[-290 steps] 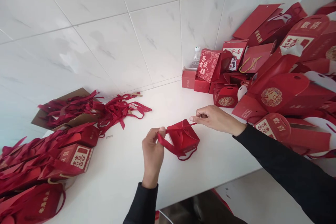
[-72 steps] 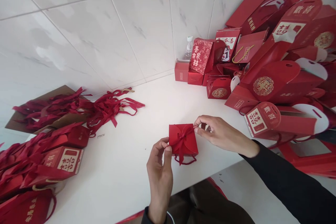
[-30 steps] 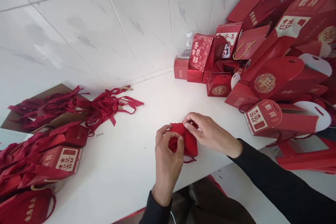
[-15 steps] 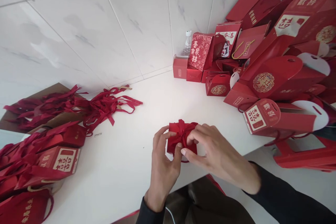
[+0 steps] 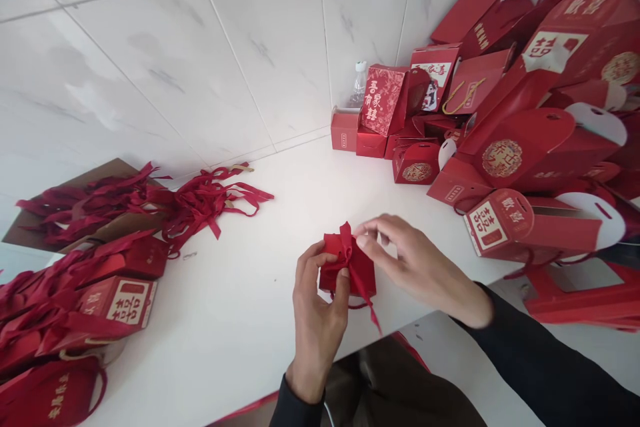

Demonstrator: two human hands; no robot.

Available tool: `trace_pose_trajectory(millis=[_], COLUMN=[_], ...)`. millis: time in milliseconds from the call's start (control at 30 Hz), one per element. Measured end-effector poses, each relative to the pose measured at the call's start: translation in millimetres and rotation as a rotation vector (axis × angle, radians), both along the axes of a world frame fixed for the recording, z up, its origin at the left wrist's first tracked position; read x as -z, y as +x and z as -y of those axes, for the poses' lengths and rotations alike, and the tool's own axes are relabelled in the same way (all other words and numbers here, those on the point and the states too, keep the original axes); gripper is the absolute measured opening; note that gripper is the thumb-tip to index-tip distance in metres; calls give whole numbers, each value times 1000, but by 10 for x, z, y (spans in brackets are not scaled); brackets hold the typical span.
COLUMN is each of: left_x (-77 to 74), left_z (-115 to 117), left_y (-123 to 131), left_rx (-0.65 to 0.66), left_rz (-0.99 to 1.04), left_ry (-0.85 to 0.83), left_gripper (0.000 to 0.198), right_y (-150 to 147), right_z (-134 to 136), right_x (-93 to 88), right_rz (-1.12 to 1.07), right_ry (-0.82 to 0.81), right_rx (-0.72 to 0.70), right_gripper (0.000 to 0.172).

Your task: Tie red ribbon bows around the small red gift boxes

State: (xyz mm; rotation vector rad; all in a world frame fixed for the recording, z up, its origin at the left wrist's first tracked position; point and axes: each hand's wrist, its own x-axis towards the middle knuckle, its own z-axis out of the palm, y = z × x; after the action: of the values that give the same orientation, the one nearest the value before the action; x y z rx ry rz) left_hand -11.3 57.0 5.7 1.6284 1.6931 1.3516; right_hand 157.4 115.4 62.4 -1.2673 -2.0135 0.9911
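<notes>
A small red gift box (image 5: 364, 265) stands near the front edge of the white table. Tied over its top is a red ribbon (image 5: 346, 247), a loop standing up at the back and one tail hanging over the front right. My left hand (image 5: 323, 300) grips the box from the left, thumb pressed by the knot and fingers curled over the far side. Just right of the knot is my right hand (image 5: 407, 260), its thumb and bent forefinger slightly apart beside the box's upper edge. No ribbon shows between those fingers.
Loose red ribbons (image 5: 207, 197) spill from a brown carton (image 5: 25, 230) at the left. Below it are ribbon-tied red boxes (image 5: 127, 303). Many red boxes (image 5: 525, 147) pile up at the right, by a clear bottle (image 5: 359, 83). A red stool (image 5: 585, 303) stands below.
My right hand has drawn off the knot, up and to the right. The bow and its hanging tail now show. My left hand keeps its hold on the box.
</notes>
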Motion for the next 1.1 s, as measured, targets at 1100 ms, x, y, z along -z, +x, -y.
trace_pose_trajectory(millis=[1100], left_x=[16], left_z=[220], left_y=[-85], left_rx=[-78], left_rz=[178], left_ry=[-165], left_gripper=[20], right_y=[134], right_z=[-152], right_x=[211], right_rz=[-53], right_ry=[-133], right_rx=[50], right_gripper=[23])
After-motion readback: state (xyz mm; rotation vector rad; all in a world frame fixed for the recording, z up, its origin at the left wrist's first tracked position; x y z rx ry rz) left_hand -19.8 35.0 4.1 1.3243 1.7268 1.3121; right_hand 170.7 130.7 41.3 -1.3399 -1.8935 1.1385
